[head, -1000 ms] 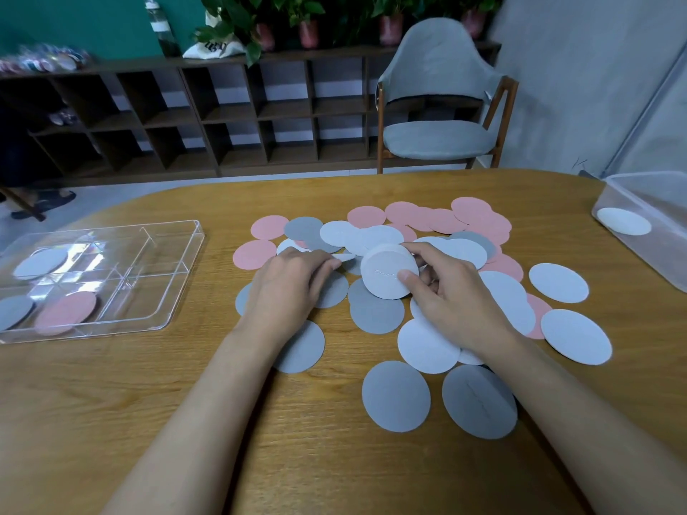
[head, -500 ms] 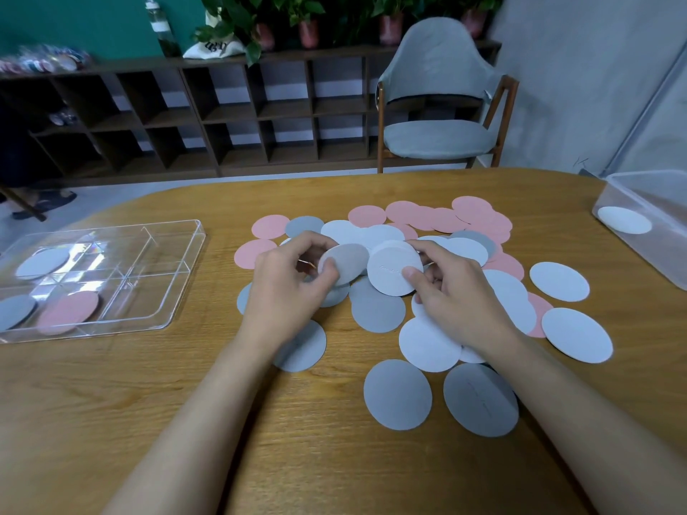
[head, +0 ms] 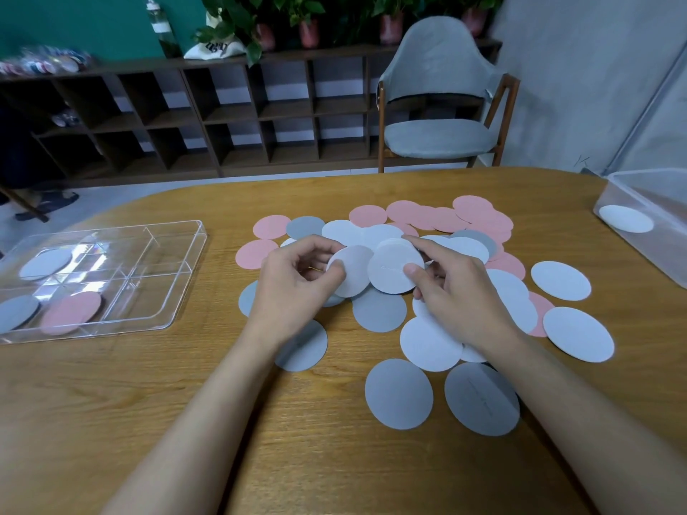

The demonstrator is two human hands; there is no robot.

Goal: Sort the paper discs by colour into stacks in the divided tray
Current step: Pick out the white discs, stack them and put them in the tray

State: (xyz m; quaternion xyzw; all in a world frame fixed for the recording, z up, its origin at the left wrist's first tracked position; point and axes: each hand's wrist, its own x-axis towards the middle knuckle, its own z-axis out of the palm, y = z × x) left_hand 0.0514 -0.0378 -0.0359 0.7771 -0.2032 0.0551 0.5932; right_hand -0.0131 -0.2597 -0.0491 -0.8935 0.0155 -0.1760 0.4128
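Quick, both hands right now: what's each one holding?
Left hand: closed, pinching a white disc.
Right hand: closed, holding a second white disc, thumb on top.

table [head: 111,421]: wood, rounded corners, fills the foreground
chair [head: 438,139]: grey upholstery, wood frame, behind the far edge
shelf unit [head: 230,117]: dark cubbies along teal wall [head: 74,20], left of chair
shelf top: potted plants [head: 308,16], clear bottle [head: 160,27], white tote bag [head: 215,48]
plastic bin [head: 665,187]: clear, at table's right edge

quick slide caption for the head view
Left hand pinches a white disc, right hand a second white disc, over the mixed pile; divided tray at left.
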